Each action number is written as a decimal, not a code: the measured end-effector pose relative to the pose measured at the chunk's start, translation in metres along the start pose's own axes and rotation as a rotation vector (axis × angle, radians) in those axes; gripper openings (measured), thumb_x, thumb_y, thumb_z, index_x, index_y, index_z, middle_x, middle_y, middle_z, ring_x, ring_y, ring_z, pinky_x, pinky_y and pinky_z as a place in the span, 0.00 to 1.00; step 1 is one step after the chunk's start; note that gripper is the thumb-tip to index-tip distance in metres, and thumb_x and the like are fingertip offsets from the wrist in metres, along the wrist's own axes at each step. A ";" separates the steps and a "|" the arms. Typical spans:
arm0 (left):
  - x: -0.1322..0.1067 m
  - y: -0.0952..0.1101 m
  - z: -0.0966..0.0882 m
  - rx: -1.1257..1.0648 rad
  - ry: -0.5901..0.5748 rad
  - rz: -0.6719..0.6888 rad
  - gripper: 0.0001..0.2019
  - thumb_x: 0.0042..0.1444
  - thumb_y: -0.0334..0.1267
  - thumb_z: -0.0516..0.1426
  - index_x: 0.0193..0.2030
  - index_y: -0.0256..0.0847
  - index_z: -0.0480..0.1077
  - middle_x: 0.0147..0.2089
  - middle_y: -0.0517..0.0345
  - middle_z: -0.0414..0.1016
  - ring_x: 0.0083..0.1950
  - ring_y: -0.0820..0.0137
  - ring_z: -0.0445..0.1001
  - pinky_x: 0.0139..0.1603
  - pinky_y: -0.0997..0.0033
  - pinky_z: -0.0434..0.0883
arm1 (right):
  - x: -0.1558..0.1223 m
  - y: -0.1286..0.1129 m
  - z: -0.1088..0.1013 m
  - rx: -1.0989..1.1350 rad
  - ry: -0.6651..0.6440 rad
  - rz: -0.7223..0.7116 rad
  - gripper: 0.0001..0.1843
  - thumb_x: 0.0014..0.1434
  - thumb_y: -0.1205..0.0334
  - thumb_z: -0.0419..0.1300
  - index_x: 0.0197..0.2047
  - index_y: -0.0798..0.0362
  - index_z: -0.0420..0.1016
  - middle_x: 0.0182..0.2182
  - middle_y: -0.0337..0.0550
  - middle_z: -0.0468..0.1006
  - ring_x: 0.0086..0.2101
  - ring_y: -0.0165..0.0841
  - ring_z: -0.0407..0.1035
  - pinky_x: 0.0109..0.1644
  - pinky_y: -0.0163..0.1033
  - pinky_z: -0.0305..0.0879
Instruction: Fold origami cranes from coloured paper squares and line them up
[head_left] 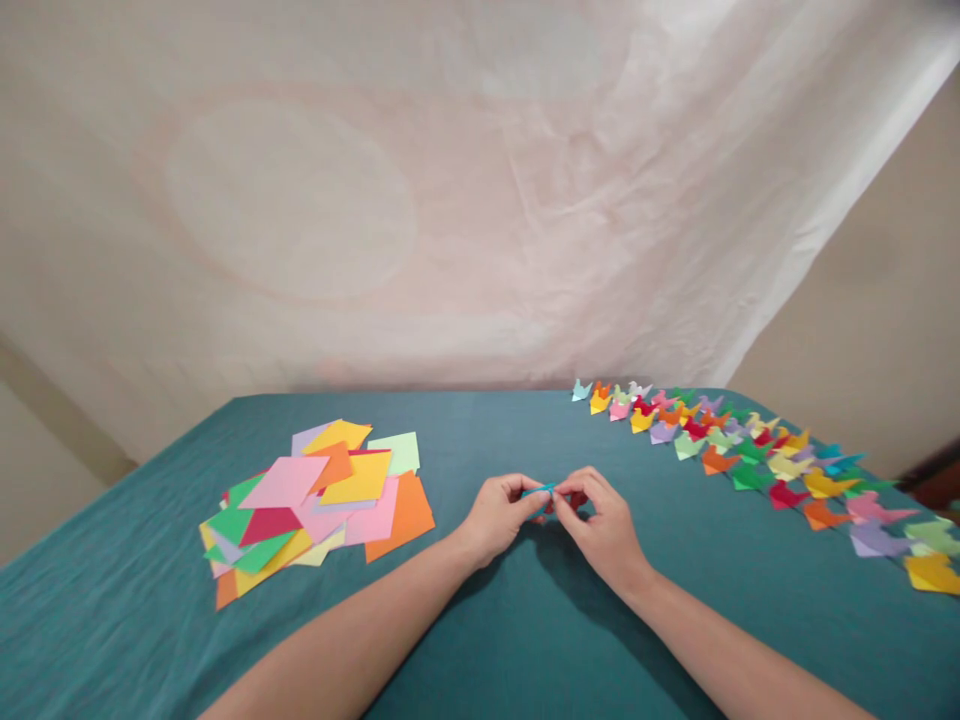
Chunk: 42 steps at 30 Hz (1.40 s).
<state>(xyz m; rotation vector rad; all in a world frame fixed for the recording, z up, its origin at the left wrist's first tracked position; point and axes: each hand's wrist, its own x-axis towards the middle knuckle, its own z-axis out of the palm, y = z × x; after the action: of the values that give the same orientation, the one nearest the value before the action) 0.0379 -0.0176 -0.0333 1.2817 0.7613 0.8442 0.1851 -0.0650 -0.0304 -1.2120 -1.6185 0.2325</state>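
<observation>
A small folded piece of blue paper (546, 489) is held between my two hands, above the middle of the table. My left hand (501, 515) pinches its left part between thumb and fingers. From the other side, my right hand (600, 520) grips the right end with thumb and fingertips. Most of the blue paper is covered by the fingers, so its full shape cannot be made out.
Left of my hands lies a loose pile of coloured paper squares (360, 476). Rows of small folded paper birds (750, 450) in many colours run along the right side of the teal-covered table (480, 640). A pale hanging cloth (465, 200) rises behind the far edge.
</observation>
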 end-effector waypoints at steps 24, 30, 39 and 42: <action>-0.003 0.003 0.001 -0.035 0.043 0.010 0.17 0.43 0.48 0.64 0.31 0.33 0.73 0.28 0.55 0.74 0.30 0.73 0.69 0.35 0.73 0.68 | -0.001 0.003 0.002 0.080 -0.039 0.078 0.07 0.57 0.61 0.55 0.31 0.52 0.72 0.28 0.42 0.72 0.28 0.32 0.65 0.33 0.38 0.64; -0.001 0.003 0.002 -0.053 0.065 -0.019 0.17 0.42 0.49 0.64 0.30 0.34 0.73 0.29 0.55 0.74 0.31 0.72 0.70 0.35 0.72 0.70 | 0.001 0.003 0.002 0.081 -0.047 0.068 0.05 0.56 0.64 0.55 0.31 0.52 0.72 0.28 0.40 0.71 0.26 0.31 0.65 0.31 0.37 0.63; -0.003 0.005 0.004 -0.037 0.078 -0.021 0.17 0.44 0.48 0.63 0.31 0.33 0.74 0.30 0.55 0.74 0.33 0.71 0.70 0.34 0.72 0.71 | 0.001 0.000 0.000 0.085 -0.077 0.047 0.05 0.56 0.67 0.55 0.31 0.52 0.71 0.29 0.40 0.69 0.27 0.31 0.65 0.32 0.37 0.63; -0.004 0.006 0.005 -0.026 0.096 -0.025 0.17 0.43 0.48 0.63 0.30 0.33 0.74 0.30 0.54 0.74 0.33 0.70 0.70 0.34 0.72 0.71 | 0.001 0.000 0.000 0.091 -0.076 0.055 0.05 0.56 0.67 0.55 0.31 0.52 0.71 0.29 0.40 0.70 0.28 0.31 0.65 0.32 0.37 0.63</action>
<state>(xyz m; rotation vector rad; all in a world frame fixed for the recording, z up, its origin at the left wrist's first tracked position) 0.0394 -0.0229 -0.0263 1.2131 0.8387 0.8973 0.1845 -0.0645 -0.0300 -1.1910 -1.6239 0.3872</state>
